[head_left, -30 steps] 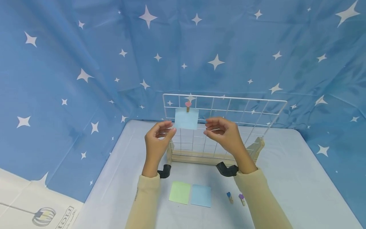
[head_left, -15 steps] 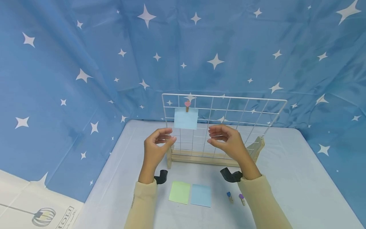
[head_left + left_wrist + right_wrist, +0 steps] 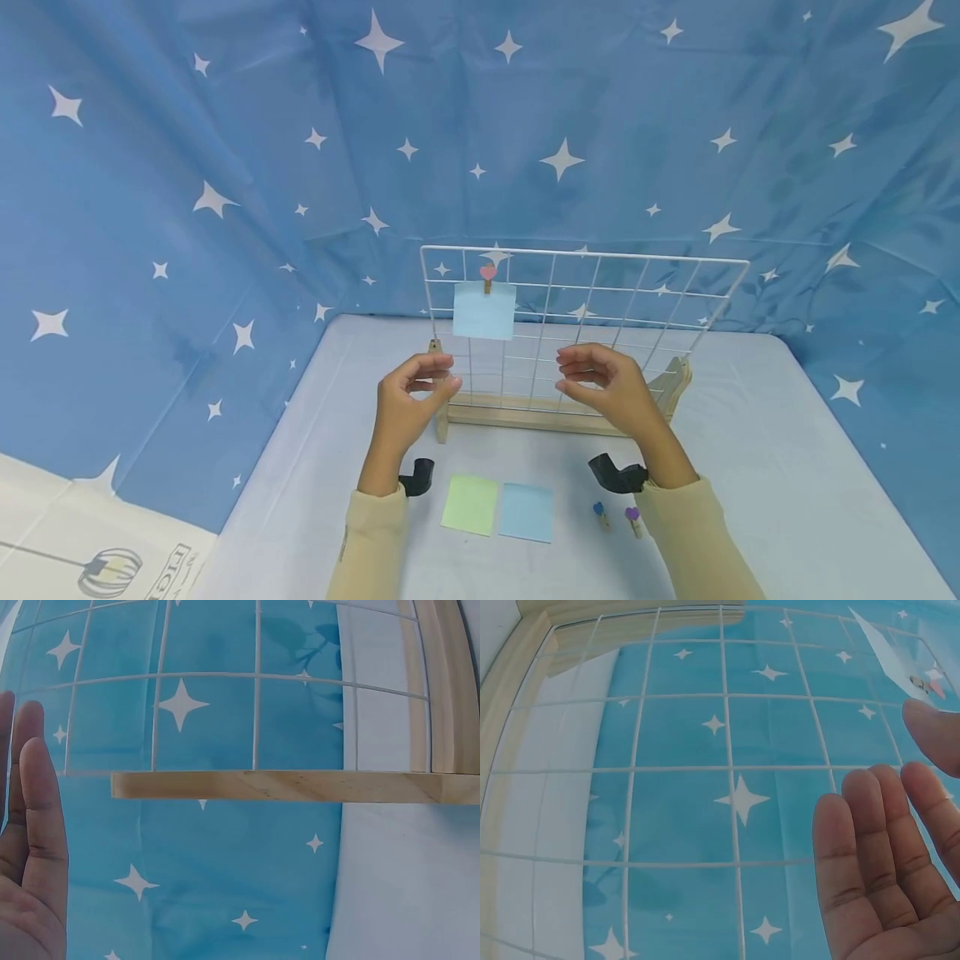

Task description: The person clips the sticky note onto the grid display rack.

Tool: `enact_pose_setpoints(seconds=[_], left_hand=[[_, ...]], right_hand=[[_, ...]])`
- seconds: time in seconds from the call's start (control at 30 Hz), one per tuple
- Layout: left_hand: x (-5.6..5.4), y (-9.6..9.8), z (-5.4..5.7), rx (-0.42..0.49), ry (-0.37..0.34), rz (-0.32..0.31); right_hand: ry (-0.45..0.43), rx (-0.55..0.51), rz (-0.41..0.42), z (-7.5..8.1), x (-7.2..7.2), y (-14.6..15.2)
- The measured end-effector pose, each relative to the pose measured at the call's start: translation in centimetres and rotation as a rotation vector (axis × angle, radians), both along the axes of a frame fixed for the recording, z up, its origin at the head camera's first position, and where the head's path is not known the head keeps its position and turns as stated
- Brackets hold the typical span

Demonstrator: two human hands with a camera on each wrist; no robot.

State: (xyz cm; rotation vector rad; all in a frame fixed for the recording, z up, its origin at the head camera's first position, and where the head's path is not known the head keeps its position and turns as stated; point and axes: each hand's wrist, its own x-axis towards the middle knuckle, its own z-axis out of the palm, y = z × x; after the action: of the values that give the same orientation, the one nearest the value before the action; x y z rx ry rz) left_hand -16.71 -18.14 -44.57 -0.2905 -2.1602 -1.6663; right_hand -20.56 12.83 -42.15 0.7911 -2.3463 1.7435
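A light blue sticky note (image 3: 483, 312) hangs near the upper left of a white wire grid (image 3: 600, 287), held by a small clothespin (image 3: 488, 275) with a pink heart. My left hand (image 3: 405, 404) is below and left of the note, thumb and fingers apart with nothing between them. Over on the right, my right hand (image 3: 611, 387) is in front of the grid, also holding nothing, its fingers gently bent. In the right wrist view the note (image 3: 889, 656) shows edge-on beyond the thumb.
On the white table (image 3: 300, 500) lie a green sticky note (image 3: 470, 504) and another blue note (image 3: 527, 512). To their right are clothespins with a blue heart (image 3: 602, 515) and a purple heart (image 3: 633, 522). A wooden base (image 3: 532, 417) carries the grid; a starry blue cloth hangs behind.
Both hands have drawn down and back from the hanging note, and the right hand has also shifted to the right. The note and its clothespin stay in place on the grid.
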Motion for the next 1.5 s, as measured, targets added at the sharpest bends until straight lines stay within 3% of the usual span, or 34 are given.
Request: enact_pose_setpoints(seconds=[0.4,0.7,1.5], left_hand=[[0.7,-0.5,-1.5,-0.007,-0.026,-0.043],[1.0,-0.7,-2.0,-0.005,-0.048,-0.077],[1.9,-1.3,-4.8,0.001,-0.205,-0.118]], right_hand=[[-0.007,-0.012,0.022,-1.6,0.7,1.0],[-0.008,-0.042,0.026,-2.6,1.3,1.3],[-0.073,0.033,-0.01,-5.3,2.8,2.9]])
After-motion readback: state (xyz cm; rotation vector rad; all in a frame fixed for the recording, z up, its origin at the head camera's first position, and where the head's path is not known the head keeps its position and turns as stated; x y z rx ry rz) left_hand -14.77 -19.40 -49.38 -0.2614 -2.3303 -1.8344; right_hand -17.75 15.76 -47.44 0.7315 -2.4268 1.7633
